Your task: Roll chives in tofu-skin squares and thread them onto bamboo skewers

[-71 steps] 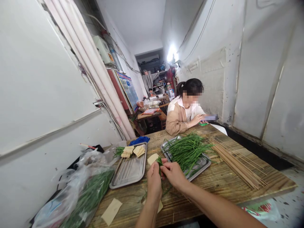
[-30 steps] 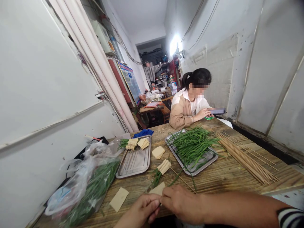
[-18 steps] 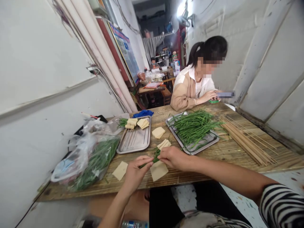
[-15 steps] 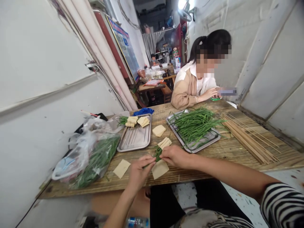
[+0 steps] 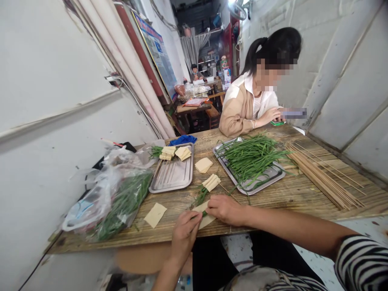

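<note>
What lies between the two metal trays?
In the head view, a stack of pale sheets lies on the table between the left tray and right tray; skewered rolls lie just nearer the person.

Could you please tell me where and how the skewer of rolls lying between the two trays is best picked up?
Probably by the bare stick, pinched from above on the right hand's side: it is slim and runs out from the rolls toward that hand, while loose greens trail out on the left.
</note>
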`<action>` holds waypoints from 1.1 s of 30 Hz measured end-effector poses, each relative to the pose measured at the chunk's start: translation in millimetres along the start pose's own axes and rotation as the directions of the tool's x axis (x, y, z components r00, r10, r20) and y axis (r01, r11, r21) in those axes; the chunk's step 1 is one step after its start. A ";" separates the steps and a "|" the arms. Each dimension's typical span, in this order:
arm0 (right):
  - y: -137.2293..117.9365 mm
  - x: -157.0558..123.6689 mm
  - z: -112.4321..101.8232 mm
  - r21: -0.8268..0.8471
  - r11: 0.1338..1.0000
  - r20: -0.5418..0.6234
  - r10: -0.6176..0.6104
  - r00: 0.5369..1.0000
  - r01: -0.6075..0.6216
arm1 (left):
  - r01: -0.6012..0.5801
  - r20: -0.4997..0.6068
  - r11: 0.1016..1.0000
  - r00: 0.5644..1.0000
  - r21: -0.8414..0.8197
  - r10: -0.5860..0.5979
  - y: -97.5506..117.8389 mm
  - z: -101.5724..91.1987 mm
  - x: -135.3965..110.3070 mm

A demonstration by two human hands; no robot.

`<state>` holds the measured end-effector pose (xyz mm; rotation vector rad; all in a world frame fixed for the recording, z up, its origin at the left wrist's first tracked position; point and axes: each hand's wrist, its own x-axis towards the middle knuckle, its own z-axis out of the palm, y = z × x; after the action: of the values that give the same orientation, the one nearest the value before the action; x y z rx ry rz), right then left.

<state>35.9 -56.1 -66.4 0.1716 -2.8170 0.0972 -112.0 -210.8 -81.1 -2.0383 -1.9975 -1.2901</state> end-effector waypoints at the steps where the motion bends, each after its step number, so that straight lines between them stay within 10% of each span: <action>1: 0.0 -1.5 0.1 -0.011 1.000 0.000 -0.015 1.000 0.015 | -0.035 0.004 0.999 0.999 0.009 0.034 -0.5 1.0 -0.1; 11: -5.9 -5.2 9.5 -0.095 0.989 0.079 -0.108 0.991 0.115 | -0.271 0.212 0.949 0.949 0.161 0.235 -7.9 -4.3 -5.2; 19: -12.6 -5.3 7.9 -0.137 0.977 0.113 -0.147 0.983 0.162 | -0.254 0.359 0.918 0.923 0.303 0.137 4.2 -13.7 -0.1; 33: 3.4 3.4 13.5 0.504 0.782 0.073 0.383 0.921 -0.366 | 0.041 0.186 0.985 0.980 0.167 -0.073 -8.5 -2.3 -0.1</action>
<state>28.1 -54.3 -78.4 -0.2820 -2.6822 0.9341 -120.3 -210.5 -84.0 -2.1139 -2.1737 -0.9337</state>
